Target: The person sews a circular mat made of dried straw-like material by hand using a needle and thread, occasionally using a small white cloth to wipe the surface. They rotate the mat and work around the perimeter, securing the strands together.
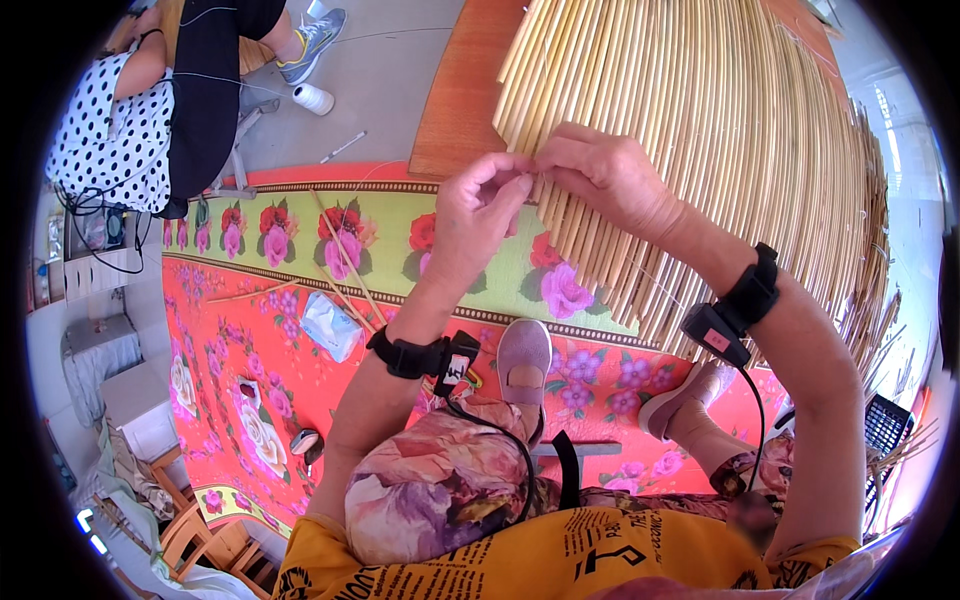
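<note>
A mat of pale yellow reed stalks, laid side by side, spreads over the upper right. At its left edge my two hands meet, fingertips nearly touching. My left hand is pinched closed, thumb against forefinger. My right hand is bent over the stalk ends with its fingers closed in a pinch. Whatever lies between the fingertips is too small to make out. Fine white thread runs across some of the stalks. Each wrist wears a black strap with a small box and a cable.
A reddish-brown board lies under the mat. Below is a red and green flowered floor covering with loose stalks and a tissue pack. A thread spool stands near another person at upper left.
</note>
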### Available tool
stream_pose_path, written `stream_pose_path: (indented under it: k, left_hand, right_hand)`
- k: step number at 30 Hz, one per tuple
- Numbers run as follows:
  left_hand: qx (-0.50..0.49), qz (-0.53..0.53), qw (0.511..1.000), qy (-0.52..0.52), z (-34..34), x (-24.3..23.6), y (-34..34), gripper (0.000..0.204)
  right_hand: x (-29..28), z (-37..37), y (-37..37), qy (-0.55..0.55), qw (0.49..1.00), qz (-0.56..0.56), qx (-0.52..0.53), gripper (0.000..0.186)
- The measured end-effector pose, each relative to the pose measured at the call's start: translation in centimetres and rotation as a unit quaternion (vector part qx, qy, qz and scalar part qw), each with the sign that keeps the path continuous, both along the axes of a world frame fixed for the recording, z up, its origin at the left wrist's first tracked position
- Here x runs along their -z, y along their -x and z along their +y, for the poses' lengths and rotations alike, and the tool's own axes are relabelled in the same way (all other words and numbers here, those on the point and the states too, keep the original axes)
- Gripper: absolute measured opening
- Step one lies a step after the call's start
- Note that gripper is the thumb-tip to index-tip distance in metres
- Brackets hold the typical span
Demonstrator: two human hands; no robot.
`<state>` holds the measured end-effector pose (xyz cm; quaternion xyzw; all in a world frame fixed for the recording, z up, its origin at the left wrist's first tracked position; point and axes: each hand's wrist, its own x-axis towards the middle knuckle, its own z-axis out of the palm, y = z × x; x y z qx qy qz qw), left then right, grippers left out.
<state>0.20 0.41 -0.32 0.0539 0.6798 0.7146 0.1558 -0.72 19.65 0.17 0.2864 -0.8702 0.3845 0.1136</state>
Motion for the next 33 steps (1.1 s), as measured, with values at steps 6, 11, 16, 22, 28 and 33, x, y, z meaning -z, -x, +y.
stream_pose_path:
  k: [6, 11, 16, 22, 28, 33]
  left_hand:
    - [0.029, 0.059, 0.995, 0.068, -0.1, 0.7, 0.3, 0.014]
    - [0.031, 0.082, 0.991, 0.097, -0.5, 1.0, 0.3, 0.009]
    - [0.043, 0.005, 0.998, 0.042, -1.3, 0.5, 0.0, 0.008]
    - [0.026, -0.028, 0.999, 0.005, -1.9, 0.7, 0.0, 0.009]
    - [0.039, 0.017, 0.995, -0.091, -0.6, 0.4, 0.1, 0.009]
    - [0.07, -0.045, 0.98, -0.182, -0.2, -0.1, -0.1, 0.008]
  right_hand:
    - [-0.1, 0.1, -0.1, 0.0, 1.0, -0.015, -0.007, 0.011]
    - [0.0, 0.2, -0.2, 0.013, 0.999, -0.026, -0.013, 0.01]
    - [-0.8, 0.6, -1.2, 0.02, 0.999, -0.049, 0.007, 0.008]
    - [-1.3, 1.0, -2.3, -0.004, 0.997, -0.051, 0.051, 0.009]
    - [-1.3, 0.9, -2.0, 0.001, 0.998, -0.05, 0.045, 0.012]
    - [-1.6, 0.7, -2.2, 0.003, 0.997, -0.054, 0.045, 0.012]
